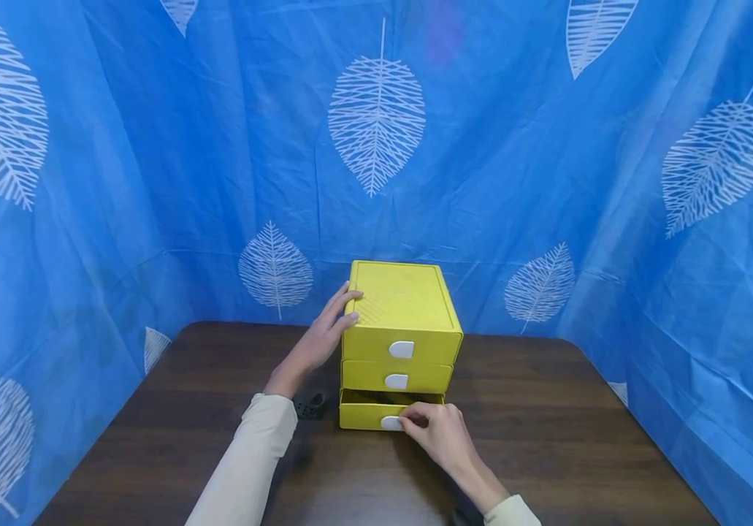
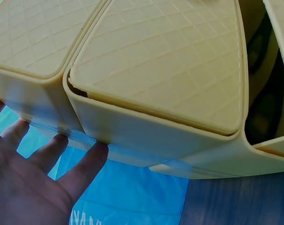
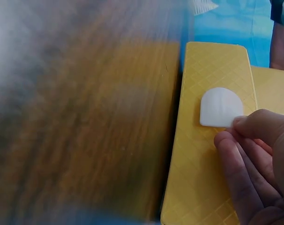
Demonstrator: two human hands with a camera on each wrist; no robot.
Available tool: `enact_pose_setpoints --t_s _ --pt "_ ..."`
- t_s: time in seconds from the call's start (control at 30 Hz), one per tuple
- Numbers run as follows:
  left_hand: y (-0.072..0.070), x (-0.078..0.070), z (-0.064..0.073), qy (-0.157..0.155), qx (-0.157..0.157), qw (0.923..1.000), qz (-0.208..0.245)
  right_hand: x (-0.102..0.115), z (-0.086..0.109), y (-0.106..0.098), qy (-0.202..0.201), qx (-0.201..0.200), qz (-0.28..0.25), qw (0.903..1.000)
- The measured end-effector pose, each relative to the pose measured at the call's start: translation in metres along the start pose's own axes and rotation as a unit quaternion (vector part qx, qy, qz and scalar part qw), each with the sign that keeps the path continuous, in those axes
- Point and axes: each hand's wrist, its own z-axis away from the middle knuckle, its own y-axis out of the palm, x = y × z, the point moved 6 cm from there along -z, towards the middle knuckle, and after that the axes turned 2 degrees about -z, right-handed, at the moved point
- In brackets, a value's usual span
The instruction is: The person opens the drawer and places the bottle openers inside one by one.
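A yellow three-drawer plastic cabinet [image 1: 402, 292] stands on the table, its lowest drawer [image 1: 359, 418] partly pulled out. My left hand [image 1: 323, 332] rests against the cabinet's upper left side, with fingertips reaching the top edge. Spread, fairly straight fingers [image 2: 88, 168] touch the side wall in the left wrist view. With thumb and fingertips, my right hand [image 1: 442, 435] pinches the edge of the lowest drawer's white handle [image 3: 220, 108]. Inside that drawer lies something dark [image 2: 266, 103], whose kind I cannot tell. The two upper drawers are closed, each with a white handle [image 1: 401, 349].
The dark brown wooden table [image 1: 547, 424] extends on both sides of the cabinet. A blue curtain [image 1: 501, 183] with white leaf prints hangs behind and at both sides. A small black object [image 1: 310, 405] shows beside my left wrist.
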Motion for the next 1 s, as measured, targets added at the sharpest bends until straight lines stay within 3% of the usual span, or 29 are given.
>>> enact_pose_setpoints --t_s 0.53,1.0 --pt "0.001 0.001 0.001 -0.007 0.001 1.0 0.003 -0.01 -0.016 0.005 0.005 -0.032 0.015 0.9994" --pt "0.002 0.001 -0.001 -0.001 -0.007 1.0 -0.002 -0.012 -0.014 0.005 0.005 -0.033 0.025 0.9991"
